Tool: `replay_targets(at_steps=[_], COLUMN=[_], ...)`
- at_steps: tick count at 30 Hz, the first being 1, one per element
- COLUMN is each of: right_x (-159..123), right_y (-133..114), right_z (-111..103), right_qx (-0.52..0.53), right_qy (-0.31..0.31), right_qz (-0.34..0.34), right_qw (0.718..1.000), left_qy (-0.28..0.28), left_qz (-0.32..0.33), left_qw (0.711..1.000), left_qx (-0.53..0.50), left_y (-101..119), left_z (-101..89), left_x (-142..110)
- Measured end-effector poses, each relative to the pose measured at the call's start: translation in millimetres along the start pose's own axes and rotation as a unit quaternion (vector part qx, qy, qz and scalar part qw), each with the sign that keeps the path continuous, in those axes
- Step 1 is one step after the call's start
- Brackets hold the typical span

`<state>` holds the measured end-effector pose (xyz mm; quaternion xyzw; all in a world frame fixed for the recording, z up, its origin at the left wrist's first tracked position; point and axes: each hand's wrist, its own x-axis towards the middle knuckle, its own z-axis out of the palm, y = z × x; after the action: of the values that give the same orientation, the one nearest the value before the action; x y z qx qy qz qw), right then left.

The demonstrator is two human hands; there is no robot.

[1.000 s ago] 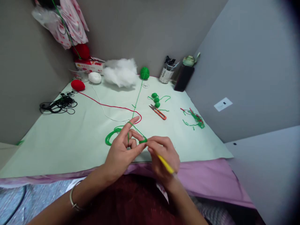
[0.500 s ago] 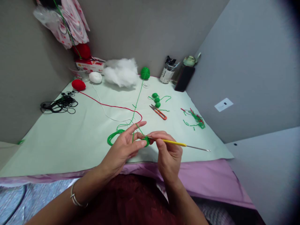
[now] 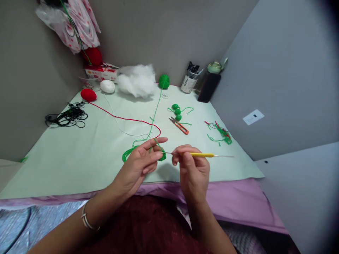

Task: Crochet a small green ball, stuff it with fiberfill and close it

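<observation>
Between thumb and fingers, my left hand [image 3: 140, 160] pinches a small green crochet piece [image 3: 162, 156]. Green yarn [image 3: 159, 144] runs over its raised index finger. My right hand [image 3: 193, 167] is closed around the yellow grip of a crochet hook [image 3: 202, 155], held nearly level. The hook's thin metal tip reaches left to the green piece; whether it sits inside a stitch I cannot tell. A loose coil of green yarn [image 3: 127, 154] lies behind my left hand, and a strand leads back to a green yarn ball [image 3: 164, 81].
Orange thread snips [image 3: 180, 126] lie beside several small green balls [image 3: 178, 111]. Yarn scraps [image 3: 224, 134] are at right, tangled black cord [image 3: 70, 115] at left. White stuffing [image 3: 137, 81], a red yarn ball [image 3: 88, 94], a white yarn ball [image 3: 107, 86] and a pen holder [image 3: 189, 82] stand at the back.
My right hand has drawn slightly right, away from the green piece, and the hook has turned more level. My left thumb and fingers have shifted a little on the piece.
</observation>
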<state>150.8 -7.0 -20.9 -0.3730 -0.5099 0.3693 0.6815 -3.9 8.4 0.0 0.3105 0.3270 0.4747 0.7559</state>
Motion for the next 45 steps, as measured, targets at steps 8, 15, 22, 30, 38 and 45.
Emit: replay_targets(at_steps=[8,15,22,30,38,45], right_x=[0,3,-7,-9,-14,-11], right_y=[1,-5,-10,-11,7,2], right_z=[-2,-5,-9,-10,-12,-6], right_qx=[0.016,0.072,-0.075,-0.155,-0.286,-0.167], right_qy=[-0.003,-0.018,-0.048,-0.067,-0.11,-0.015], right_qz=[0.065,0.083,-0.006,-0.073,-0.239,-0.141], right_qw=[0.998,0.994,0.996,0.983,0.921,0.976], left_qy=[-0.043,-0.031,-0.006,0.012,0.05,-0.018], left_qz=[0.024,0.045,0.07,0.095,0.109,-0.039], left_qw=[0.994,0.993,0.983,0.968,0.974,0.998], left_qx=[0.102,0.1,0.17,0.233,0.194,-0.05], left_y=[-5,-1,-3,0,-8,-2], left_z=[-3.1,-7.0,-11.1,-13.5,-0.1,-3.3], left_x=[-4,-5,-6,-6,-11,-6])
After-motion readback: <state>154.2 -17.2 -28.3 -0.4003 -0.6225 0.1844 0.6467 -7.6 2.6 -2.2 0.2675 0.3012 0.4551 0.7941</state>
